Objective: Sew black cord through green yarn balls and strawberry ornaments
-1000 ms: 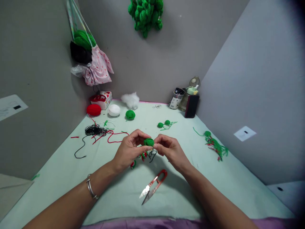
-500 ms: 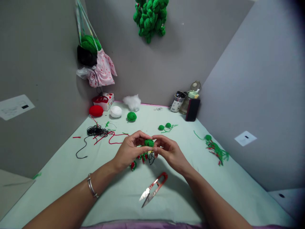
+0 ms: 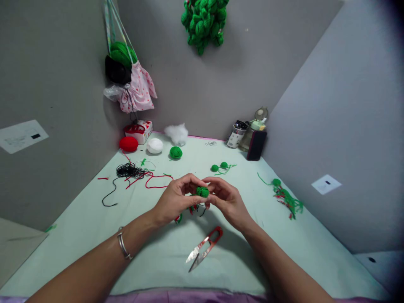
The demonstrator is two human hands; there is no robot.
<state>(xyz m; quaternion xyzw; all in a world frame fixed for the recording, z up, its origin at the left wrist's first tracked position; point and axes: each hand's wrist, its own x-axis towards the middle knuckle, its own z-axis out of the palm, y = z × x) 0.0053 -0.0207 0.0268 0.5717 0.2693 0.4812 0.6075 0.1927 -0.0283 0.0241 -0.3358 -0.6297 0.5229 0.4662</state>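
Between both hands, above the middle of the table, is a small green crocheted piece (image 3: 202, 192). My left hand (image 3: 176, 197) pinches its left side with thumb and fingers. From the right, my right hand (image 3: 224, 200) closes on it, thumb and fingertips pressed together at its edge. Below and behind the fingers lie small red, white and green crocheted pieces (image 3: 178, 218) and some black thread (image 3: 202, 209), partly hidden. Nearer to me, thread snips (image 3: 205, 248) with orange handles rest on the table, blades apart.
Black yarn (image 3: 130, 170) lies tangled at left, near red (image 3: 128, 144), white (image 3: 155, 146) and green (image 3: 176, 152) yarn balls. White stuffing (image 3: 176, 134) sits behind. Two green balls (image 3: 219, 166) lie beyond my hands; yarn scraps (image 3: 287, 198) and a phone (image 3: 256, 145) are at right.
The view has shifted slightly. The green crocheted piece has turned a little between my fingers, and both hands keep their hold on it.
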